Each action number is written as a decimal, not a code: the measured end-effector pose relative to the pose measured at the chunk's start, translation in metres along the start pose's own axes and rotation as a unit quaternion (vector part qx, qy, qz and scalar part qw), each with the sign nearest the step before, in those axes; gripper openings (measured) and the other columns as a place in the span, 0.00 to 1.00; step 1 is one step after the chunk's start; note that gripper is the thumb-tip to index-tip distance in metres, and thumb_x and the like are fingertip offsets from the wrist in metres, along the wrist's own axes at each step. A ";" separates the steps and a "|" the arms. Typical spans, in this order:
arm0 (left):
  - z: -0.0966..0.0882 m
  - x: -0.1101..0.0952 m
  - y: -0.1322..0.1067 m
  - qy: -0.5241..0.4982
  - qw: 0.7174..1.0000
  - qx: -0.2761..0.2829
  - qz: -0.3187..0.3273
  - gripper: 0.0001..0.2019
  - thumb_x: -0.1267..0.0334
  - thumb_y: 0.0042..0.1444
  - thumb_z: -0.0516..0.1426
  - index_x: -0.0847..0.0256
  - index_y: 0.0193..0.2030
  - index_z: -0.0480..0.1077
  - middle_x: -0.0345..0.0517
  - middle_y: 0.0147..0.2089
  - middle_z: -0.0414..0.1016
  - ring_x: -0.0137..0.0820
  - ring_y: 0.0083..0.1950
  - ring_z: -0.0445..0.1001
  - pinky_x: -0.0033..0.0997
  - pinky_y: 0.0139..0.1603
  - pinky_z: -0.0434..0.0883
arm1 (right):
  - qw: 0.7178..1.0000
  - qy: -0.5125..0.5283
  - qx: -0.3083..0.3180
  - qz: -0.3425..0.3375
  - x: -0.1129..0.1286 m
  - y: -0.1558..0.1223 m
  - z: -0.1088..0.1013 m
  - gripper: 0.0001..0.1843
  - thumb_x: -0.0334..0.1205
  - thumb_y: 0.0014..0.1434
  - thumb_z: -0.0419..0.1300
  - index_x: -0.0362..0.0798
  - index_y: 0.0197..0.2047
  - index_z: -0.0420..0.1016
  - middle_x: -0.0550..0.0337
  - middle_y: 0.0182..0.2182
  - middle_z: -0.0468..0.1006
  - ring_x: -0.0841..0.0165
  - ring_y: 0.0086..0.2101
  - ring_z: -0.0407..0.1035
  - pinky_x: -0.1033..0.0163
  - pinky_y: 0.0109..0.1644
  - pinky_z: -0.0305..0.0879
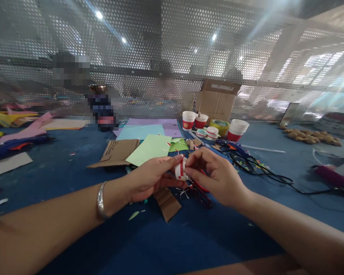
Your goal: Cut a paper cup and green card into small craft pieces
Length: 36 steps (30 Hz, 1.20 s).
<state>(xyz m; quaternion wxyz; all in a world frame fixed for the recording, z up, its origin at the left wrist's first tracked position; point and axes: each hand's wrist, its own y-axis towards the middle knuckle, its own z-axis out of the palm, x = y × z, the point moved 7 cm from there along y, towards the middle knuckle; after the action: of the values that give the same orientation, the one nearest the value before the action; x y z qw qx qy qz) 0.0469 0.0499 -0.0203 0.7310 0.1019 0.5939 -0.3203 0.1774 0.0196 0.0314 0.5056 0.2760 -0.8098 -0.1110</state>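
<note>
A small white-and-red piece (180,170), which looks like a cut-down paper cup, is held between my two hands above the table. My left hand (151,175), with a silver bangle at the wrist, grips its left side between thumb and fingers. At the right edge, the closed fingertips of my right hand (214,175) touch the same piece. Below the right hand lie red-handled scissors (202,187), partly hidden. A brown cardboard scrap (167,204) and thin paper slivers (184,193) are under the hands.
Green paper (150,149), blue paper (140,132) and folded cardboard (118,151) lie beyond. Further back stand paper cups (189,120), a cup stack (238,130) and yellow-green tape (220,127). On the right, a blue glue gun (236,148) trails a black cord. A perforated metal screen (126,72) borders the table.
</note>
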 end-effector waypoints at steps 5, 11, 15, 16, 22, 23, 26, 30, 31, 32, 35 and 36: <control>-0.004 0.004 0.001 -0.018 0.999 -0.034 -0.018 0.17 0.50 0.61 0.61 0.63 0.44 0.77 0.49 0.37 0.81 0.29 0.33 0.78 0.26 0.34 0.76 | 1.000 -0.008 -0.010 -0.003 -0.002 0.000 -0.002 0.02 0.36 0.64 0.62 0.50 0.40 0.71 0.62 0.34 0.75 0.71 0.33 0.71 0.65 0.40 0.69; -0.009 0.003 0.001 -0.038 0.998 -0.043 -0.026 0.17 0.49 0.61 0.60 0.63 0.43 0.76 0.46 0.34 0.80 0.25 0.28 0.74 0.21 0.27 0.69 | 0.999 -0.032 -0.033 -0.019 0.000 0.000 -0.006 0.03 0.35 0.64 0.62 0.49 0.42 0.72 0.61 0.35 0.75 0.71 0.34 0.71 0.64 0.41 0.69; -0.010 -0.003 0.000 -0.052 0.997 -0.048 -0.016 0.15 0.51 0.61 0.60 0.62 0.41 0.76 0.43 0.32 0.78 0.24 0.25 0.72 0.21 0.24 0.66 | 0.994 -0.093 -0.049 -0.034 0.002 -0.001 -0.010 0.06 0.37 0.64 0.61 0.49 0.45 0.72 0.58 0.38 0.75 0.68 0.37 0.71 0.60 0.44 0.70; -0.009 -0.004 -0.001 -0.048 0.998 -0.044 -0.012 0.14 0.51 0.61 0.60 0.62 0.41 0.76 0.43 0.32 0.78 0.25 0.26 0.72 0.22 0.24 0.66 | 0.992 -0.107 -0.049 -0.036 0.003 -0.001 -0.011 0.07 0.37 0.64 0.62 0.49 0.46 0.72 0.57 0.40 0.75 0.67 0.38 0.72 0.59 0.45 0.70; 0.001 -0.017 -0.005 -0.009 0.997 0.019 0.074 0.17 0.60 0.59 0.64 0.55 0.55 0.75 0.46 0.48 0.80 0.29 0.40 0.78 0.26 0.37 0.72 | 0.993 -0.103 -0.038 -0.037 0.002 -0.002 -0.010 0.15 0.38 0.62 0.64 0.50 0.52 0.70 0.54 0.46 0.74 0.63 0.43 0.73 0.56 0.47 0.73; 0.002 -0.019 -0.005 -0.002 0.995 0.030 0.093 0.18 0.62 0.59 0.64 0.55 0.56 0.74 0.46 0.50 0.79 0.29 0.42 0.78 0.27 0.41 0.73 | 0.994 -0.092 -0.043 -0.038 0.002 -0.002 -0.010 0.16 0.37 0.61 0.64 0.50 0.53 0.69 0.52 0.48 0.74 0.62 0.45 0.73 0.55 0.48 0.74; 0.000 -0.025 -0.005 0.030 0.987 0.035 0.154 0.20 0.66 0.57 0.65 0.56 0.57 0.72 0.47 0.52 0.78 0.31 0.48 0.77 0.31 0.50 0.72 | 0.997 -0.050 -0.051 -0.043 0.003 -0.002 -0.011 0.18 0.35 0.62 0.63 0.51 0.55 0.68 0.51 0.54 0.72 0.61 0.50 0.72 0.54 0.52 0.74; -0.004 -0.030 -0.007 0.081 0.974 0.029 0.211 0.21 0.66 0.56 0.66 0.56 0.56 0.70 0.47 0.54 0.76 0.34 0.54 0.74 0.35 0.55 0.71 | 0.997 -0.048 -0.034 -0.040 0.004 -0.002 -0.010 0.19 0.36 0.64 0.61 0.51 0.57 0.67 0.50 0.56 0.71 0.61 0.52 0.71 0.53 0.56 0.73; -0.003 -0.031 -0.008 0.088 0.971 0.031 0.219 0.21 0.66 0.56 0.66 0.56 0.56 0.70 0.47 0.54 0.76 0.35 0.55 0.73 0.35 0.56 0.71 | 0.998 -0.051 -0.029 -0.038 0.004 -0.002 -0.009 0.19 0.37 0.64 0.62 0.51 0.57 0.67 0.50 0.56 0.71 0.61 0.52 0.72 0.53 0.56 0.72; -0.003 -0.032 -0.009 0.092 0.969 0.033 0.226 0.21 0.66 0.56 0.66 0.56 0.55 0.70 0.47 0.54 0.75 0.35 0.56 0.72 0.35 0.56 0.71 | 0.998 -0.054 -0.026 -0.036 0.004 -0.002 -0.009 0.19 0.38 0.64 0.62 0.51 0.57 0.67 0.50 0.56 0.71 0.61 0.51 0.72 0.52 0.57 0.72; -0.001 -0.034 -0.011 0.100 0.967 0.038 0.233 0.20 0.66 0.56 0.66 0.56 0.55 0.70 0.47 0.54 0.75 0.36 0.57 0.71 0.35 0.55 0.70 | 0.997 -0.068 -0.025 -0.036 0.004 -0.001 -0.009 0.19 0.38 0.63 0.63 0.51 0.56 0.68 0.51 0.54 0.73 0.61 0.49 0.73 0.51 0.57 0.72; -0.001 -0.034 -0.011 0.103 0.966 0.039 0.233 0.20 0.66 0.56 0.66 0.56 0.55 0.70 0.47 0.55 0.74 0.36 0.58 0.71 0.35 0.56 0.70 | 0.996 -0.077 -0.028 -0.039 0.005 -0.001 -0.009 0.19 0.38 0.62 0.64 0.51 0.56 0.68 0.52 0.52 0.74 0.61 0.49 0.74 0.51 0.56 0.72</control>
<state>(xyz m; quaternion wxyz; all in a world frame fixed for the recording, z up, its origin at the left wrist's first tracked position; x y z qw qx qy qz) 0.0368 0.0532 0.0139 0.7160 0.2986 0.6125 -0.1520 0.1841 0.0170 0.0386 0.4441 0.2837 -0.8319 -0.1740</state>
